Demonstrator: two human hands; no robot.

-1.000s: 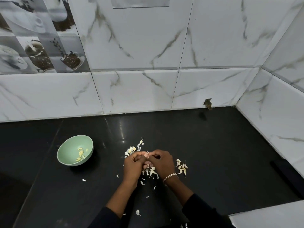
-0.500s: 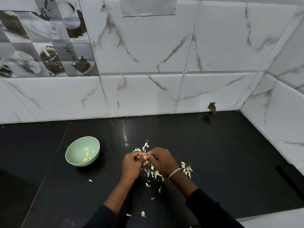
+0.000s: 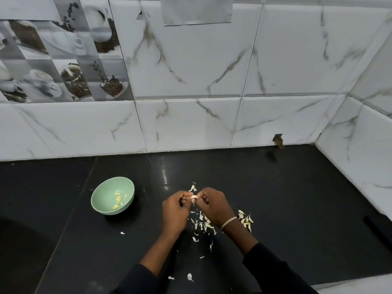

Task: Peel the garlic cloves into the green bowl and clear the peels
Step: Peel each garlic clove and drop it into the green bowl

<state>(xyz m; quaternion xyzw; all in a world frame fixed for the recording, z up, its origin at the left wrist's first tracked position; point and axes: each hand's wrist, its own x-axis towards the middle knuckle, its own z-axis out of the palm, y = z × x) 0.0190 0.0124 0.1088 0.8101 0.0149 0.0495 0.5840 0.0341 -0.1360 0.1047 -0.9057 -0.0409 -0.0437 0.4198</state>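
While loose peels (image 3: pixel 201 224) litter the counter (image 3: pixel 297 198) same as a second ago, left hand (image 3: pixel 175 210) and right hand (image 3: pixel 213 205) still pinch one garlic clove (image 3: pixel 194 197), skin now splitting. Green bowl (image 3: pixel 101 205), well left, holds a few cloves.

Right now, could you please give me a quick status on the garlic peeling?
Left hand and right hand both pinching one garlic clove, mid-peel. Green bowl holds several peeled cloves. Peels scattered on counter; path to bowl unobstructed.
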